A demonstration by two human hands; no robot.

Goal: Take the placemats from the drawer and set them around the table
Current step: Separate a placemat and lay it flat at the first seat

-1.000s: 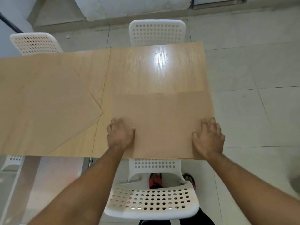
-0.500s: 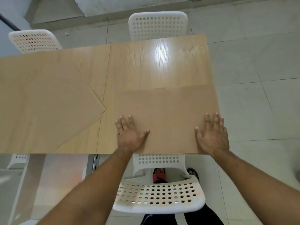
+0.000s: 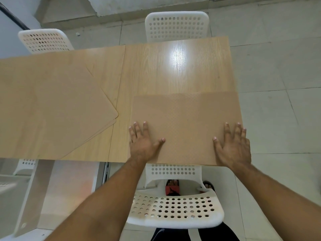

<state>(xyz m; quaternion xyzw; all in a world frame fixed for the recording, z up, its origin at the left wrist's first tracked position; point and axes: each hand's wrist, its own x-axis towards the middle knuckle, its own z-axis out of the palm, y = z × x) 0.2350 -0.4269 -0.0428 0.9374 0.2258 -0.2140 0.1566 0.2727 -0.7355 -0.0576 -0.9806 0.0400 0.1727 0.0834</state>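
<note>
A tan rectangular placemat (image 3: 185, 122) lies flat at the near right corner of the light wooden table (image 3: 177, 66). My left hand (image 3: 143, 143) rests palm down on the mat's near left corner, fingers spread. My right hand (image 3: 233, 146) presses flat on the near right corner, partly over the table's edge. A stack of more tan placemats (image 3: 52, 108) lies skewed on the left half of the table, one corner pointing toward the laid mat.
A white perforated chair (image 3: 173, 209) stands right below me at the near edge, with feet in sandals under it. Two more white chairs (image 3: 177, 26) (image 3: 45, 40) stand at the far side. Grey floor tiles lie to the right.
Both hands went from curled at the mat's near corners to flat with fingers spread. The mat looks slightly shifted toward the right edge. The view moved a little.
</note>
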